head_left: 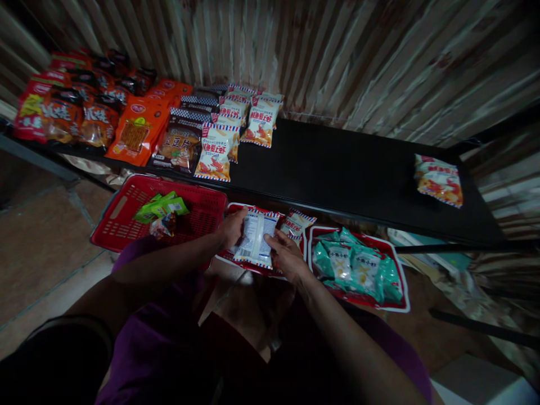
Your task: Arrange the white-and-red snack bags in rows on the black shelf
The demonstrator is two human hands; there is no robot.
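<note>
Between my two hands is a white snack bag (256, 239) with red-and-blue striped edges, its printed back facing up. My left hand (232, 229) is closed on its left edge, fingers partly hidden. On the right edge, my right hand (287, 253) grips the same bag with thumb on top. Beneath it lies a small red basket (230, 260) with a white rim, mostly covered by the bag and hands. Another bag of the same kind (295, 224) sticks up at that basket's right end, front side showing.
A black table (329, 163) holds rows of snack packs, including orange packs (137, 132), brown packs (179, 140) and shrimp snack bags (217, 152). One bag (439, 180) lies far right. A red basket (202, 211) holds green packs; another basket (405, 289) holds teal bags (365, 270).
</note>
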